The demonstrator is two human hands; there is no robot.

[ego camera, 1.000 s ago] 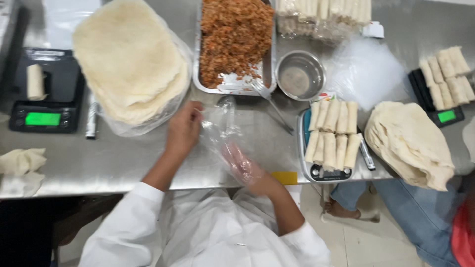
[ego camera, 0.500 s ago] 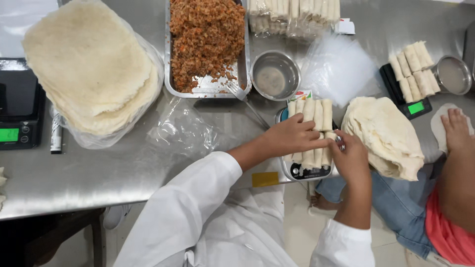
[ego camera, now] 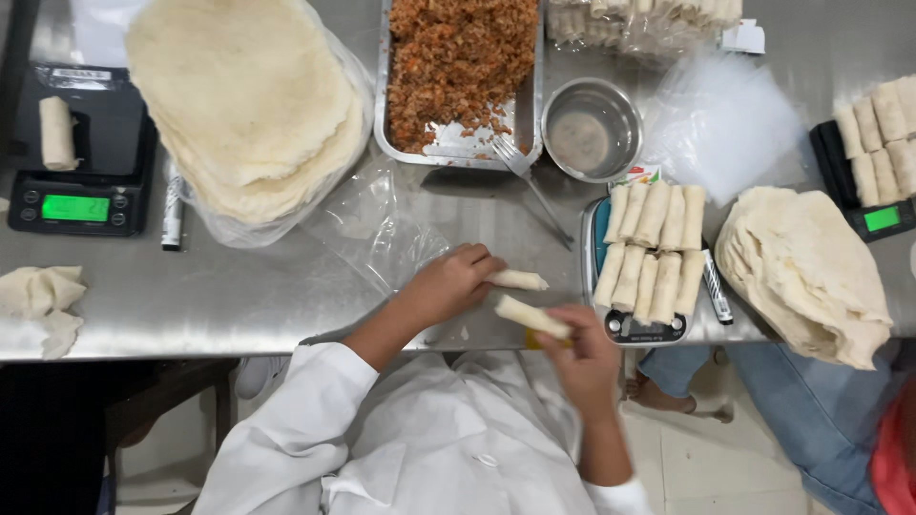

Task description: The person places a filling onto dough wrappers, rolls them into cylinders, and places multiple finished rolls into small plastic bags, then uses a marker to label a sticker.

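A green-lit scale screen [ego camera: 74,207] glows far left; another green screen [ego camera: 882,218] sits far right.

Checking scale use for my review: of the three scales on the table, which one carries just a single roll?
The black scale at the far left: one roll lies on its platform, while the other two scales carry many rolls.

White long-sleeved coat, buttoned front, loose creased cloth. Left sleeve [ego camera: 286,429] reaches the forearm; right cuff [ego camera: 611,496] sits at the wrist. Hands bare.
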